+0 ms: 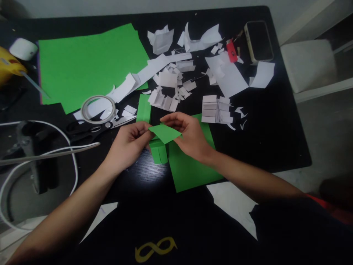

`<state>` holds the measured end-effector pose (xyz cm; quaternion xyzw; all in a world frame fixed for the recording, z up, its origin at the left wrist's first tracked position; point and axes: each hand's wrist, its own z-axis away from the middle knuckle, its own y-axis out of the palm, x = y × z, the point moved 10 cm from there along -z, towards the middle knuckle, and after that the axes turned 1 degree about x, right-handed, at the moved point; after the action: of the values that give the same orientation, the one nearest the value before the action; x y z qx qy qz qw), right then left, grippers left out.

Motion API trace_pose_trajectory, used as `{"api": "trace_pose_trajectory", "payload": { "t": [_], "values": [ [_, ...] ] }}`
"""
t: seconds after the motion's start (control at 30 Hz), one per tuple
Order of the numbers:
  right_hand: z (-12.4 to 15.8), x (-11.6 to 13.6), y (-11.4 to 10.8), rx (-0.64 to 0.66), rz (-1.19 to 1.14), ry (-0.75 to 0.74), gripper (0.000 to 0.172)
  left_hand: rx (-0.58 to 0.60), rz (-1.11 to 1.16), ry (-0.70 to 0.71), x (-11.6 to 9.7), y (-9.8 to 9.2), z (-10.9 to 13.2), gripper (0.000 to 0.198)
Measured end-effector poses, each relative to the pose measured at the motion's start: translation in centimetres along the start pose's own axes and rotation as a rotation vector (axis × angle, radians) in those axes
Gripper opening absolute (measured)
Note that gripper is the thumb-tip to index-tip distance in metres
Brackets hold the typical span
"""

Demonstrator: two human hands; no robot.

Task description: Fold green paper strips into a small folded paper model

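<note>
A folded green paper piece (165,133) is held between my two hands above the black table. My left hand (132,141) pinches its left side between thumb and fingers. On the right side my right hand (190,136) is closed round the edge, its fingers curled behind the paper. A small boxy green part (159,152) hangs below the flap, close to my left fingertips. Behind my hands lies a folded green strip (143,108). A flat green sheet (187,165) rests on the table beneath my right hand.
Large green sheets (91,66), white paper scraps (165,79) and folded white pieces (216,110) cover the back. Black-handled scissors (102,127) lie beside a tape roll (83,110). A phone (259,41), red object (231,50), yellow glue gun (11,66) and white cable (75,169) surround them.
</note>
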<state>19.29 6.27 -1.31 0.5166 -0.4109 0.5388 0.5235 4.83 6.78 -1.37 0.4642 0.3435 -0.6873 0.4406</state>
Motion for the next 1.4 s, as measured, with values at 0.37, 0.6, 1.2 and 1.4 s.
{"api": "trace_pose_trajectory", "payload": {
  "t": [0.37, 0.6, 1.2, 1.4],
  "values": [
    [0.1, -1.5, 1.6, 0.146, -0.125, 0.236, 0.026, 0.002, 0.070, 0.020, 0.7, -0.1, 0.2, 0.023],
    [0.2, -1.1, 1.6, 0.145, -0.094, 0.201, 0.017, 0.007, 0.167, 0.028, 0.9, -0.2, 0.1, 0.007],
    [0.2, -1.0, 1.6, 0.186, -0.028, 0.199, 0.017, -0.046, 0.112, -0.028, 1.2, -1.0, 0.2, 0.013],
    [0.1, -1.0, 1.7, 0.185, -0.037, 0.201, 0.016, -0.091, 0.107, 0.052, 0.0, -1.3, 0.2, 0.007]
  ]
}}
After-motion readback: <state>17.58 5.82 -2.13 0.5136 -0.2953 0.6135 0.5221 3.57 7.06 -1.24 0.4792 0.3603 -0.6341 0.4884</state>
